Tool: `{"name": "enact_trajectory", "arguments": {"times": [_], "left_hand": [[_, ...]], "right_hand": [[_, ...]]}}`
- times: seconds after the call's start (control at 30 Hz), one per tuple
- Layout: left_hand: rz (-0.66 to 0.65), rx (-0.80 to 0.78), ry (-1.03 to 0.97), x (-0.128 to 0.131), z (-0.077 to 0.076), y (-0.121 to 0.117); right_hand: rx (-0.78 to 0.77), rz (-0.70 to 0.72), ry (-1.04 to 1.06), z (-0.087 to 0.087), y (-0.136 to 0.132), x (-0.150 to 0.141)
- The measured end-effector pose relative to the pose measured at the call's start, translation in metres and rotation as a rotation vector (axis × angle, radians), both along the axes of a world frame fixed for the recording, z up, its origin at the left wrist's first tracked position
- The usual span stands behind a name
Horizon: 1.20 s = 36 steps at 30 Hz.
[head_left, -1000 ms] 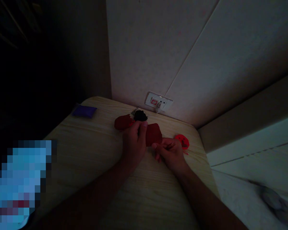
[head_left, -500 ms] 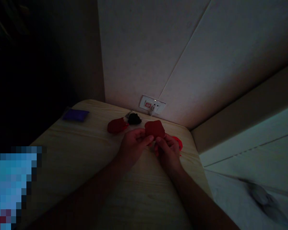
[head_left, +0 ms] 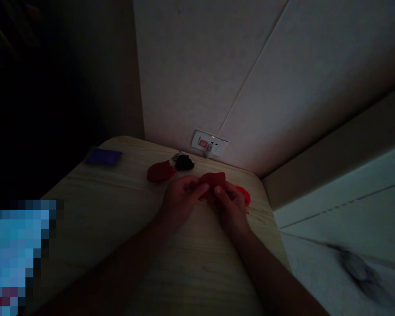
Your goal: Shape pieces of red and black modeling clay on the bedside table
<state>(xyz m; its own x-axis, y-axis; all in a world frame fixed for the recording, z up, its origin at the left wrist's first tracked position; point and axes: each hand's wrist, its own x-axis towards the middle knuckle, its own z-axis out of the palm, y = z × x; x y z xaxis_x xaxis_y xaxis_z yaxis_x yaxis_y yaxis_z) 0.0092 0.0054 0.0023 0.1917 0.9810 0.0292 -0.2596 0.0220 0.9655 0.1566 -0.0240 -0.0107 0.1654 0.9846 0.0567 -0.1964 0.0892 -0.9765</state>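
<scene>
My left hand (head_left: 181, 197) and my right hand (head_left: 232, 204) hold a flat, soft piece of red modelling clay (head_left: 213, 179) between them. Both thumbs press on its near side while the other fingers sit behind it, partly hidden. Beyond my left hand lies a second red lump (head_left: 159, 172) with a ragged right end. A black lump (head_left: 184, 162) rests just behind that one, beside a small crumpled wrapper (head_left: 177, 155). Bright red material (head_left: 244, 196) shows past my right fingers, mostly covered by the hand.
A purple packet (head_left: 104, 157) lies at the far left of the pale wooden table (head_left: 191, 263). Behind the table stands a wall with a socket plate (head_left: 210, 142) and a plug in it. A pixelated bright area fills the lower left corner.
The red clay has bent and looks shorter from top to bottom, its upper edge now lower. My hands have barely shifted around it.
</scene>
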Motion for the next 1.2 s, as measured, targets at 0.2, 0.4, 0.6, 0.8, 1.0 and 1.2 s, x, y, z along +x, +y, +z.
{"name": "enact_trajectory", "arguments": {"times": [0.2, 0.4, 0.6, 0.8, 1.0, 1.2], "left_hand": [[-0.090, -0.057, 0.046, 0.0011, -0.0011, -0.0011], [-0.062, 0.038, 0.092, 0.0014, 0.0008, -0.0046], [-0.082, 0.097, 0.196, -0.0007, -0.0008, -0.0051], [-0.089, 0.068, 0.135, 0.0026, -0.0037, -0.0048], [-0.026, 0.129, 0.113, 0.0011, -0.0037, -0.0025], [-0.038, 0.145, 0.167, 0.0007, -0.0037, -0.0024]], "right_hand": [[0.016, -0.100, 0.090, 0.0019, 0.0048, 0.0024], [0.019, -0.098, 0.014, 0.0010, 0.0025, 0.0016], [-0.009, -0.095, 0.001, 0.0000, 0.0025, 0.0018], [-0.048, -0.104, 0.028, 0.0001, 0.0036, 0.0019], [-0.017, -0.102, -0.005, -0.0005, 0.0030, 0.0019], [-0.064, -0.134, 0.042, 0.0039, 0.0022, -0.0001]]}}
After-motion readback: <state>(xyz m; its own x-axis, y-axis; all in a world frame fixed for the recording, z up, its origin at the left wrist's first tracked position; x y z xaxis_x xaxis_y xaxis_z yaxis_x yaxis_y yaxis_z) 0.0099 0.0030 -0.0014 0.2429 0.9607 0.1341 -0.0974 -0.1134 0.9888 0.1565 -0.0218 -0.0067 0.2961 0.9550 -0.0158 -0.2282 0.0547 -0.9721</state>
